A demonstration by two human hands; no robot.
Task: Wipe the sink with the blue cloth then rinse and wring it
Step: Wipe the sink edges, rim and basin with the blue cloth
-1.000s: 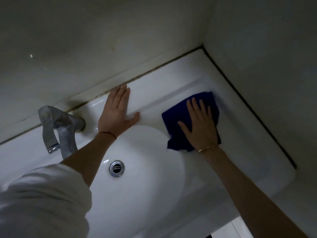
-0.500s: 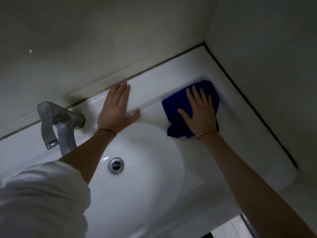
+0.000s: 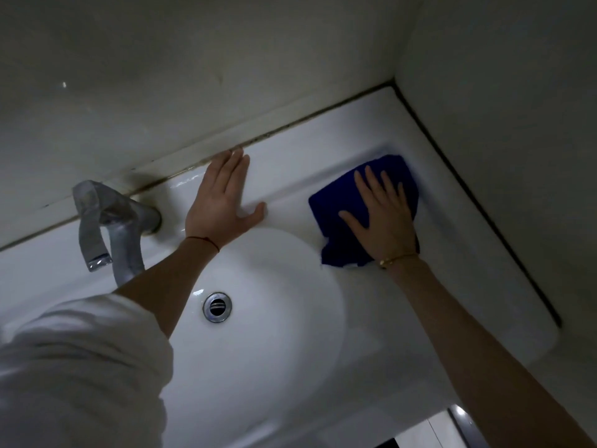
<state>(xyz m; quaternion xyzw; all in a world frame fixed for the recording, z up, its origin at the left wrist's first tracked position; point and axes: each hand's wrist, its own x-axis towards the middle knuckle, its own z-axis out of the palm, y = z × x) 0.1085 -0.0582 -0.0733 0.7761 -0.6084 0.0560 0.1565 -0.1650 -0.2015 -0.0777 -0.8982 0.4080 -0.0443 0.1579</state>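
A white sink (image 3: 452,273) fills the lower view, its oval basin holding a metal drain (image 3: 217,307). The blue cloth (image 3: 329,208) lies on the flat ledge right of the basin, near the back right corner. My right hand (image 3: 384,218) presses flat on the cloth with fingers spread, covering its middle. My left hand (image 3: 219,205) rests flat on the back ledge, fingers together and pointing at the wall, holding nothing.
A chrome faucet (image 3: 106,227) stands at the back left, its spout over the basin. Walls meet the sink along a dark stained seam at the back (image 3: 265,135) and right (image 3: 484,221). My white sleeve (image 3: 74,370) fills the lower left.
My right hand slid the cloth away from the basin toward the back right corner, then slightly back. My left hand stayed planted on the ledge.
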